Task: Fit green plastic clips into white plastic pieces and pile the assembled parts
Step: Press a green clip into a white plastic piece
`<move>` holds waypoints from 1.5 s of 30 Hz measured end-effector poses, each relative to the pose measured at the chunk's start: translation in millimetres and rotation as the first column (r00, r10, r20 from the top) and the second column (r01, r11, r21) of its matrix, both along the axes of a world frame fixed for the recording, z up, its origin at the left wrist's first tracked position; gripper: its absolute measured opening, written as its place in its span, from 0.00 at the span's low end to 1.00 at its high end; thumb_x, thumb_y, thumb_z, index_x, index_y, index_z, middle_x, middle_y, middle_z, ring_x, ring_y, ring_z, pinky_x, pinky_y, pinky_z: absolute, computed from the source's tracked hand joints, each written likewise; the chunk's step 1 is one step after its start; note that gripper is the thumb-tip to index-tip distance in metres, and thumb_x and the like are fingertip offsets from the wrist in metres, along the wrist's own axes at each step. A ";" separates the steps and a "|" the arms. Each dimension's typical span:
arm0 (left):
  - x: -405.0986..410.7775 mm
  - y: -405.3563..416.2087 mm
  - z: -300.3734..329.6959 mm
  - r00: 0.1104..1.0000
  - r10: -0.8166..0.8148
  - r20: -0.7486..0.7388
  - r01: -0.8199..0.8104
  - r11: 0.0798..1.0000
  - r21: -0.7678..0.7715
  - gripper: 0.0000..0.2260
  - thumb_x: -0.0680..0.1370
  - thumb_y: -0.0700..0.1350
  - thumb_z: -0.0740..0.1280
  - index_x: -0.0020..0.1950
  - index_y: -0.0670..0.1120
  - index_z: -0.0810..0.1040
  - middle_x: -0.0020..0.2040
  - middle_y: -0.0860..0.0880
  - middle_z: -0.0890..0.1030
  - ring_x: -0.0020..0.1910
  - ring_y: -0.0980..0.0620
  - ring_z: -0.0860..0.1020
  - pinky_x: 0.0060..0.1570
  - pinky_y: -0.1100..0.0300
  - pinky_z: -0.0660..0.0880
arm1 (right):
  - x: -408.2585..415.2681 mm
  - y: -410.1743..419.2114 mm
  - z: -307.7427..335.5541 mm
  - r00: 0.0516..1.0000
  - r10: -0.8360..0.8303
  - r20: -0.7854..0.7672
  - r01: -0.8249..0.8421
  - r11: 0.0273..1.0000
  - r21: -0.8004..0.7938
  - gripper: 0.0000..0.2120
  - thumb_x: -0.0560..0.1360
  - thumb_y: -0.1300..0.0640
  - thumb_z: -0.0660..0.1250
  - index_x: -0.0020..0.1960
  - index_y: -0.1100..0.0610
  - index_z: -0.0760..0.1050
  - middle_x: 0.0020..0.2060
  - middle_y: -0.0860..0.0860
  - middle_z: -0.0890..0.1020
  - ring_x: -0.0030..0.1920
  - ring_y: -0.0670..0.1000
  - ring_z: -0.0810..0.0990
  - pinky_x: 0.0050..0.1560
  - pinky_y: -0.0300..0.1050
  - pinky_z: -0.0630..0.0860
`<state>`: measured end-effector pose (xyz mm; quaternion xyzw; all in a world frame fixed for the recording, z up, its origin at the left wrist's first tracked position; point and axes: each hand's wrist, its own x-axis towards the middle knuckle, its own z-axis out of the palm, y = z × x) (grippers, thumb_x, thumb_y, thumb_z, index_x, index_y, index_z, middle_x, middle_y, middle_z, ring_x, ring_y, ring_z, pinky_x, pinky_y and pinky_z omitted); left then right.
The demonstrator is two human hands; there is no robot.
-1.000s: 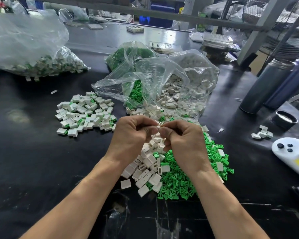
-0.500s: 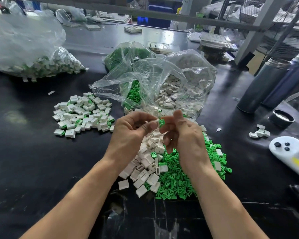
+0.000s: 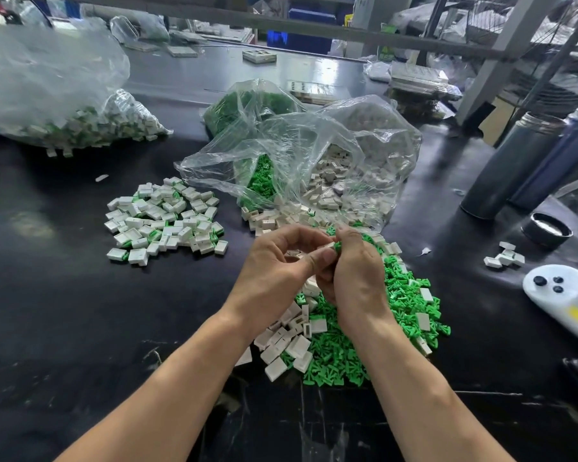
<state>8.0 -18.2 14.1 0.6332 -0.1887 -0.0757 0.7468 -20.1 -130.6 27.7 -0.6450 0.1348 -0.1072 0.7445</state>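
Together, left hand (image 3: 274,275), right hand (image 3: 356,270), pinching white piece (image 3: 327,245)

A small factory assembly workshop is showing itself here: a long black bench (image 3: 80,328) is carrying heaps of loose parts (image 3: 364,348) and bulk plastic bags (image 3: 314,155), while metal racking (image 3: 501,55) and blue bins (image 3: 307,18) are crowding its far edge.

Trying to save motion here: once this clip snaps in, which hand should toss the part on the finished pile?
Probably the left hand: it pinches the white piece, and the assembled pile lies on its side. The right hand sits over the loose green clips.
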 end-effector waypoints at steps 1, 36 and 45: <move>-0.5 -0.4 0.0 1.000 0.004 -0.001 -0.004 1.000 0.003 0.05 0.77 0.36 0.74 0.51 0.37 0.83 0.47 0.43 0.85 0.43 0.52 0.84 0.44 0.60 0.81 | 1.0 1.1 -1.0 1.000 -0.013 0.009 0.013 1.000 0.004 0.33 0.86 0.50 0.53 0.26 0.44 0.81 0.19 0.43 0.72 0.19 0.41 0.69 0.19 0.34 0.64; -1.0 4.6 3.6 0.997 -0.050 0.061 0.047 0.997 0.057 0.05 0.75 0.35 0.75 0.50 0.39 0.84 0.54 0.39 0.83 0.53 0.42 0.84 0.52 0.55 0.82 | 0.4 1.2 -4.0 0.999 -0.043 -0.010 0.043 0.998 -0.035 0.27 0.83 0.44 0.55 0.29 0.41 0.81 0.21 0.41 0.75 0.22 0.38 0.73 0.23 0.33 0.67; -2.3 4.6 3.1 0.997 -0.004 0.077 -0.005 0.993 0.116 0.08 0.75 0.41 0.76 0.52 0.42 0.85 0.51 0.44 0.85 0.52 0.45 0.85 0.57 0.44 0.81 | 1.7 3.8 -5.0 0.999 -0.048 0.014 0.049 0.995 -0.088 0.25 0.81 0.43 0.53 0.32 0.38 0.83 0.22 0.40 0.77 0.23 0.38 0.75 0.23 0.32 0.68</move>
